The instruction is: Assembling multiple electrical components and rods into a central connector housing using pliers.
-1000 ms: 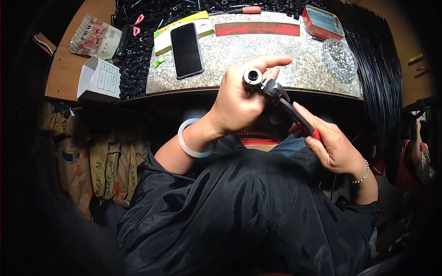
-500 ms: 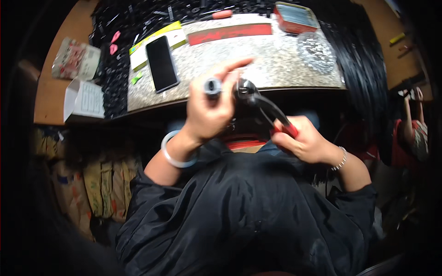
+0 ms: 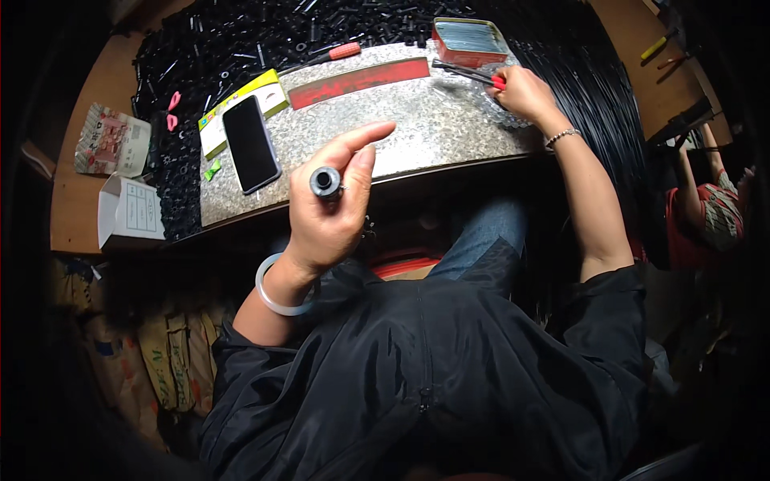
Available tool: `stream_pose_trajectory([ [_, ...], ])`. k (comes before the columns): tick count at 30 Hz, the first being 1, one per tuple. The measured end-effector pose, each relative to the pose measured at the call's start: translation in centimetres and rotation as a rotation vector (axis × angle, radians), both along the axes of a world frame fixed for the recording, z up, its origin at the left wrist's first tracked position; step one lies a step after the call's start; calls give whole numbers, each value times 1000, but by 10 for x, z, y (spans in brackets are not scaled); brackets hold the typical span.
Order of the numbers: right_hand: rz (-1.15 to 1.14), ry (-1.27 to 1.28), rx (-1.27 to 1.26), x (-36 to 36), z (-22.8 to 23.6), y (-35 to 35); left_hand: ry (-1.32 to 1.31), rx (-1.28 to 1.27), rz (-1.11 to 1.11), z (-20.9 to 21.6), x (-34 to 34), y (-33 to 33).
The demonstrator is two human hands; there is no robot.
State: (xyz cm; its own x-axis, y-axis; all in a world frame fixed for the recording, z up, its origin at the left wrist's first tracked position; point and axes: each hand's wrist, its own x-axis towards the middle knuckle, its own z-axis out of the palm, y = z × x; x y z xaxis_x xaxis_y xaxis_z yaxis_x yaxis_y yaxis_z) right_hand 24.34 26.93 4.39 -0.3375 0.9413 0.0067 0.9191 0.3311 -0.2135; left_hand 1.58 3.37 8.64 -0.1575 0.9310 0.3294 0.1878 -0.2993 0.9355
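Through the head camera I see the left hand [image 3: 327,220] curled around a dark tube [image 3: 326,191], its round end facing me, one finger stretched out. Well apart, the right hand [image 3: 531,98] grips red-and-black pliers [image 3: 481,77] over the stone board [image 3: 385,120], their tip between the red strip [image 3: 361,83] and red tin [image 3: 472,58]. A glass dish [image 3: 507,117] shows partly beneath that hand.

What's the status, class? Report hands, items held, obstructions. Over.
Left hand: holding hollow dark cylinder. Right hand: gripping red-handled pliers over speckled board. Glass dish partly hidden by right hand.
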Motion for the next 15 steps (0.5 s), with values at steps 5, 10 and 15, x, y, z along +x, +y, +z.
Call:
stream_pose_trajectory([
  [5,-26,-38,98,7,-5,6,-23,8,-14,2,1,4],
  [10,-37,11,205,16,-1,3,-23,16,-12,0,-1,6],
  [15,-9,226,387,13,13,-31,2,48,-28,0,-1,5],
])
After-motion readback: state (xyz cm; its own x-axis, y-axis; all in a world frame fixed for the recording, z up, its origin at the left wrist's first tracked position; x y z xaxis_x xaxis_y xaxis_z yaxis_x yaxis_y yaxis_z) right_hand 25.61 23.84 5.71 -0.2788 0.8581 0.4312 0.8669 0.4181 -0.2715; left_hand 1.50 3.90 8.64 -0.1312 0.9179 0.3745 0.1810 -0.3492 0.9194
